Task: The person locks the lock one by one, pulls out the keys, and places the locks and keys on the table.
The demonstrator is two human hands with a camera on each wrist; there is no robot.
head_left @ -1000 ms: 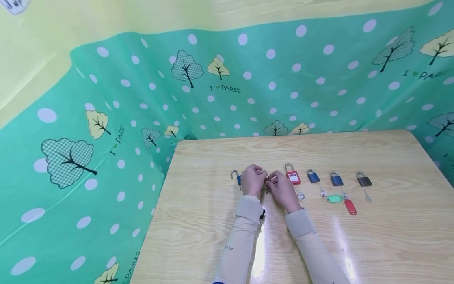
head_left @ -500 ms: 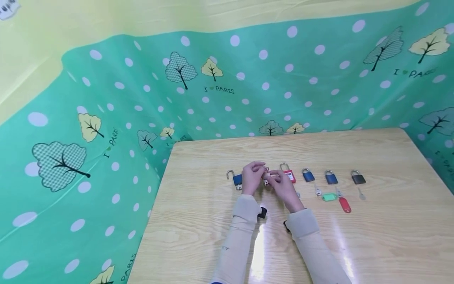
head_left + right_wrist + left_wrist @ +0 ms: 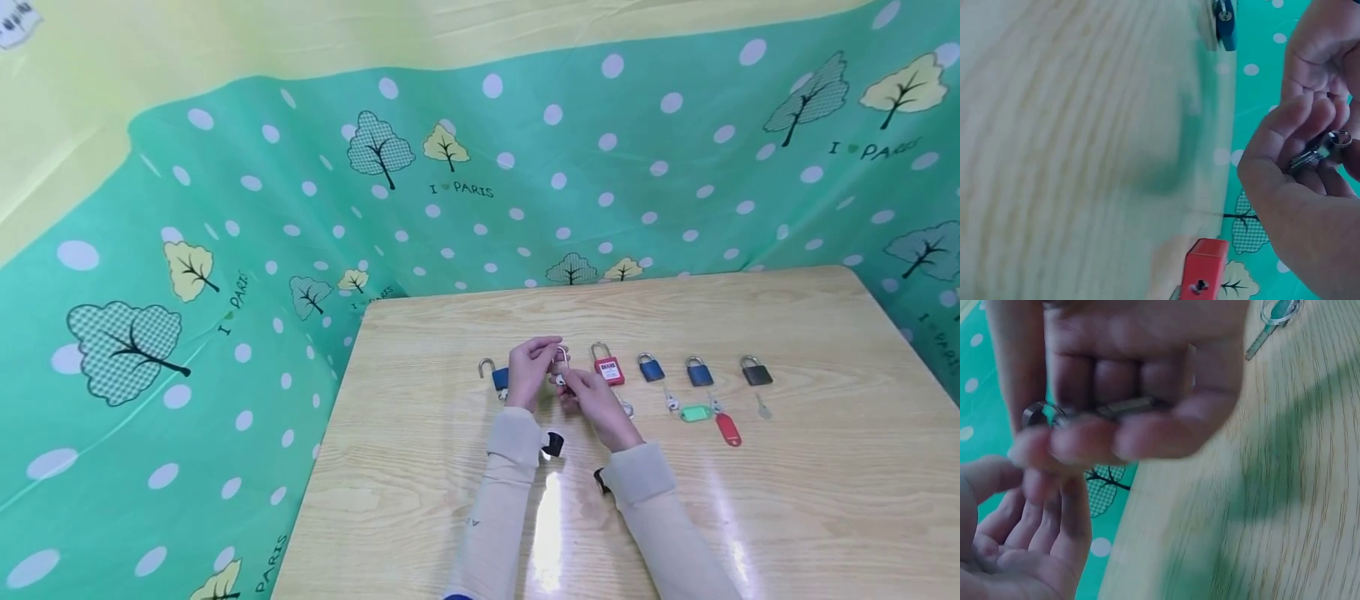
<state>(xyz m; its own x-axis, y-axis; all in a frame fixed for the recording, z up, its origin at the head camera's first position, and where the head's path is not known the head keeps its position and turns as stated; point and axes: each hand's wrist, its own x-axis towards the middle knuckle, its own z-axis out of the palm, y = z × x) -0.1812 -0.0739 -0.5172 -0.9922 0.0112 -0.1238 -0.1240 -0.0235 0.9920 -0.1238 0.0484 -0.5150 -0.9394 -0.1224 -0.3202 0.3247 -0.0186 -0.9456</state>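
Note:
Between both hands, just above the table (image 3: 420, 467), is a small padlock (image 3: 560, 364) with its steel shackle pointing away from me. My left hand (image 3: 528, 372) holds it by its left side and top. Fingers of my right hand (image 3: 597, 403) pinch a key (image 3: 560, 380) at its lower end. The right wrist view shows this key (image 3: 1313, 154) with its ring inside the curled right hand (image 3: 1291, 194). The padlock body is mostly covered by fingers there. Left of the hands lies a blue padlock (image 3: 501, 379), shackle swung open, a key in it.
To the right, a red padlock (image 3: 609, 372), two blue padlocks (image 3: 651, 369) and a black padlock (image 3: 757, 375) lie in a row. Keys lie below them, with a green tag (image 3: 696, 413) and a red tag (image 3: 728, 430). A green curtain (image 3: 480, 167) hangs behind and left.
The hands have turned the padlock, so its shackle and key now show between the fingers. The head view has shifted slightly.

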